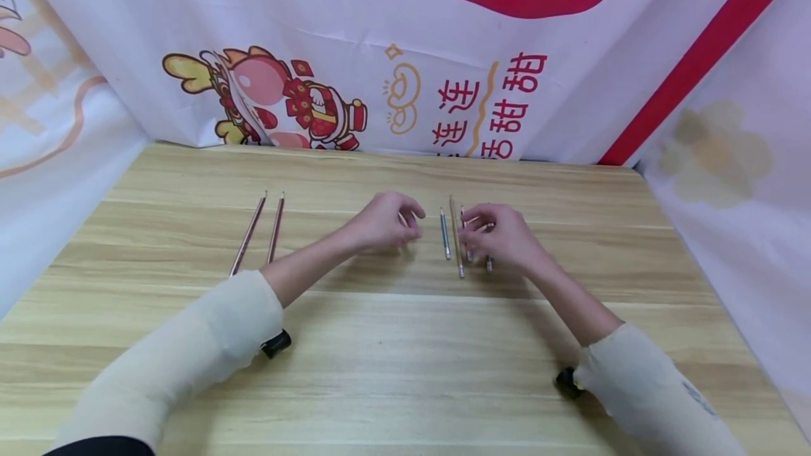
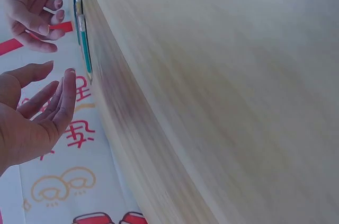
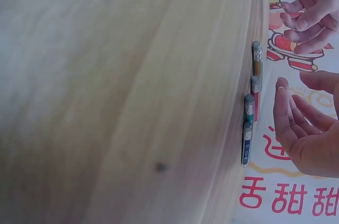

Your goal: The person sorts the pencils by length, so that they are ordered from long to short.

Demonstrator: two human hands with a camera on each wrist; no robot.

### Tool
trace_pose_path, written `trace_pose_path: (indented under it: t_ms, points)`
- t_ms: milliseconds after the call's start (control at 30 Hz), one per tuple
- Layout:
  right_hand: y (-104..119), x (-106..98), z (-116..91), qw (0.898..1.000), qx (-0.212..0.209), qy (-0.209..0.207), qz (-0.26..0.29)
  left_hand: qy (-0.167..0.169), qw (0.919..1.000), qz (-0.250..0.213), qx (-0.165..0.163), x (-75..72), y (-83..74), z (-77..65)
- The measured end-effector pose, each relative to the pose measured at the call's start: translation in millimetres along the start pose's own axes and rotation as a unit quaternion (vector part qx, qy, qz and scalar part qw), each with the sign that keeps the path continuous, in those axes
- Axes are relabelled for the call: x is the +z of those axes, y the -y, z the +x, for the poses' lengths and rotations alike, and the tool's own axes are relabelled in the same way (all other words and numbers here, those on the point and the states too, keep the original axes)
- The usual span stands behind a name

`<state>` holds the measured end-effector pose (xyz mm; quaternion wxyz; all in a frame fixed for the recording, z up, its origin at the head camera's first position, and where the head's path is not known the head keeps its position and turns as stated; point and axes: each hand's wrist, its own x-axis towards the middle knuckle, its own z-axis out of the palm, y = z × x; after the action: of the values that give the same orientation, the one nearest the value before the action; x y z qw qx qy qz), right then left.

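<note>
Several pencils with eraser ends lie roughly side by side right of the table's middle. Among them are a blue one (image 1: 445,234), a longer tan pencil (image 1: 457,241) and a navy one (image 3: 247,144), partly covered by the right hand in the head view. My right hand (image 1: 500,234) hovers over this group with loosely bent fingers; the right wrist view shows nothing between thumb and fingers. Just left of the blue pencil, my left hand (image 1: 388,220) is held above the table, fingers relaxed and holding nothing. A red pencil (image 3: 256,99) and a green-banded pencil (image 3: 249,108) also show.
Two dark reddish pencils, a left one (image 1: 248,234) and a right one (image 1: 276,227), lie on the left of the wooden table (image 1: 405,371), beyond the left forearm. A printed white cloth (image 1: 355,20) hangs along the table's back edge, with more cloth at both sides.
</note>
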<state>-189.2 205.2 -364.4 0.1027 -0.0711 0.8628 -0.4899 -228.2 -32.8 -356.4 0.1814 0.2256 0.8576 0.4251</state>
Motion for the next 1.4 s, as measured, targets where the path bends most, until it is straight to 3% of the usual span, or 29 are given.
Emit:
trace_pose_path:
  t_ms: [600, 833, 1400]
  points:
    - [-11.7, -14.5, -3.4, 0.998, 0.031, -0.03, -0.038, -0.013, 0.9992, 0.033, 0.02, 31.7, -13.9, 31.7]
    - [-17.0, -21.1, -2.4, 0.996, 0.034, -0.044, -0.064, -0.025, 0.9965, 0.078, 0.016, 41.5, -17.4, 44.0]
    - [-26.5, -25.4, -2.2, 0.993, 0.037, -0.049, -0.103, -0.031, 0.9914, 0.127, 0.006, 49.3, -23.3, 52.3]
